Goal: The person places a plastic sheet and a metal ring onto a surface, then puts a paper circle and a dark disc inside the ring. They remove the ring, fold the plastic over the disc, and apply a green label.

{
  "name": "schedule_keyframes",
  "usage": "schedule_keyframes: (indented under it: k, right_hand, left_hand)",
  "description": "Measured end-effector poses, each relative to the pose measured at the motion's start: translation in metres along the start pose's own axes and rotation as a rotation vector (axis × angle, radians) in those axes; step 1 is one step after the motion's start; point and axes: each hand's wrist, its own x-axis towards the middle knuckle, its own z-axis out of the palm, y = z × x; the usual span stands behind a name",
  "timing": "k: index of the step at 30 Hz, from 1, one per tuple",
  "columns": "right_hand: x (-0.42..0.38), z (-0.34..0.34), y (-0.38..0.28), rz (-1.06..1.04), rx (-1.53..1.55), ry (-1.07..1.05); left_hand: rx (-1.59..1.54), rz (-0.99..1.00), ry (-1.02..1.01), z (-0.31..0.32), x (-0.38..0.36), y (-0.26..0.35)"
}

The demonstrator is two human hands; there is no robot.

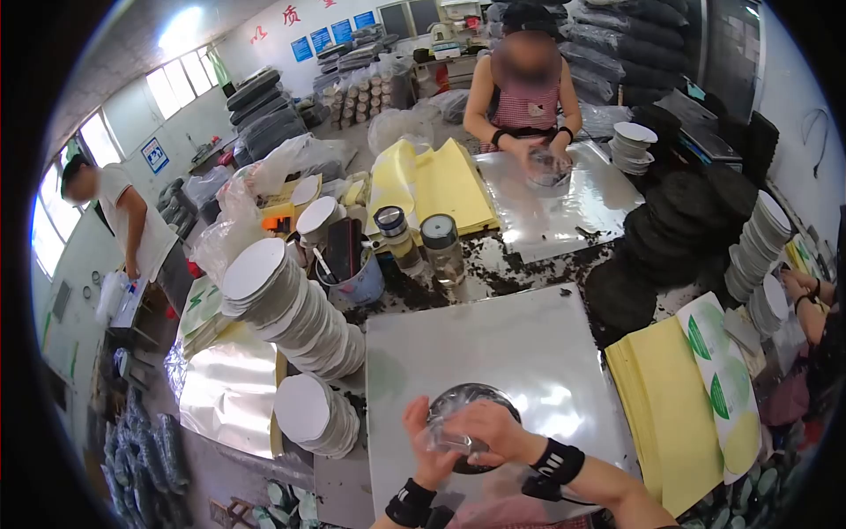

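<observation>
Two hands working clear plastic over a dark round piece

The clear plastic (448, 434) is looking thin, see-through and crinkled, catching glints; its full outline is getting lost among the fingers. It is sitting between both hands, above the near part of a silvery sheet (423, 348). Left hand (429, 448) is holding it with bent fingers, index raised; right hand (490, 430) is gripping it from the other side, fingers curling down. Both wrists are wearing black bands. Under the hands, a dark round piece (490, 393) is lying on the sheet, its rim shining, its near side partly covered.

Left of the sheet, white discs (304, 410) are standing in stacks, the rear one leaning. Right, yellow sheets (656, 410) are lying in a pile. Beyond, two lidded jars are standing beside a bucket (359, 284) on the crumb-strewn tabletop (476, 289). Black discs (679, 216) are heaping up at far right. Across, a co-worker (527, 106) is handling clear plastic too.
</observation>
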Motion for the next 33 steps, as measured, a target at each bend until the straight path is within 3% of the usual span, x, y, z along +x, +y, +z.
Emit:
schedule_keyframes:
  k: [1,3,5,7,8,11,12,16,19,20,23,26,29,33]
  right_hand:
    - [-0.015,0.004,0.005,-0.027,-0.005,-0.085]
    - [-0.032,0.009,0.025,0.323,0.397,0.211]
    - [-0.049,0.019,0.024,0.432,0.374,0.351]
    - [-0.017,0.042,-0.017,0.236,-0.039,0.339]
    - [-0.017,0.053,-0.031,0.371,-0.105,0.398]
    - [-0.015,0.047,-0.025,0.599,0.114,0.470]
    - [-0.019,0.040,-0.022,0.585,0.098,0.409]
    - [-0.048,0.028,-0.068,0.407,-0.519,0.119]
    - [-0.074,0.001,-0.087,0.526,-0.443,0.081]
    - [-0.071,-0.006,-0.079,0.440,-0.471,0.120]
    - [-0.045,-0.004,-0.044,0.602,-0.414,-0.202]
    - [-0.051,0.029,-0.017,0.660,-0.600,-0.121]
    - [-0.059,0.016,-0.036,0.513,-0.353,0.046]
    - [-0.046,0.001,-0.041,0.574,-0.481,-0.202]
  left_hand:
    - [0.065,0.016,-0.168,-0.006,0.000,-0.003]
    - [0.174,0.028,-0.494,-0.016,-0.010,-0.014]
    - [0.472,0.134,-0.553,-0.005,-0.024,-0.029]
    - [0.779,0.320,-0.679,0.001,-0.031,-0.047]
    - [0.638,0.146,-0.684,0.001,-0.031,-0.049]
    - [0.342,-0.116,-0.587,-0.002,-0.011,-0.005]
    - [0.439,0.070,-0.657,-0.005,-0.004,0.015]
    - [0.840,0.148,-0.814,0.001,-0.019,0.008]
    - [0.791,0.170,-0.843,0.004,-0.019,0.004]
    - [0.811,0.185,-0.825,0.005,-0.021,0.003]
    - [0.741,0.148,-0.767,0.007,-0.025,-0.001]
    - [0.894,0.187,-0.903,0.007,-0.017,0.002]
    - [0.937,0.175,-0.946,0.003,-0.022,0.000]
    - [0.895,0.120,-0.972,0.009,-0.016,0.000]
